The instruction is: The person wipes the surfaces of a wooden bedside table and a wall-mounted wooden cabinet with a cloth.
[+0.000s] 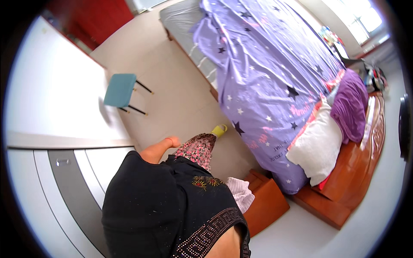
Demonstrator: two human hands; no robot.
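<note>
My left hand (175, 141), with a red band at the wrist, hangs beside my floral trousers (196, 151); nothing is seen in it, and its fingers are not clear. My right hand is out of view; only part of that arm (226, 245) shows below a studded black sleeve. A yellow-green slipper (219, 130) shows past the trouser hem. Before me a bed carries a purple star-patterned cover (258, 84), partly rumpled, over a grey striped sheet (184, 19). A white pillow (319, 142) and a darker purple cloth (350, 103) lie at the headboard end.
A wooden bedside cabinet (267, 206) with a pink striped cloth (240, 193) stands right of me, by the wooden headboard (361, 174). A teal-topped stool (121, 90) stands near the white wall at left. A grey and white cabinet (61, 180) is at lower left.
</note>
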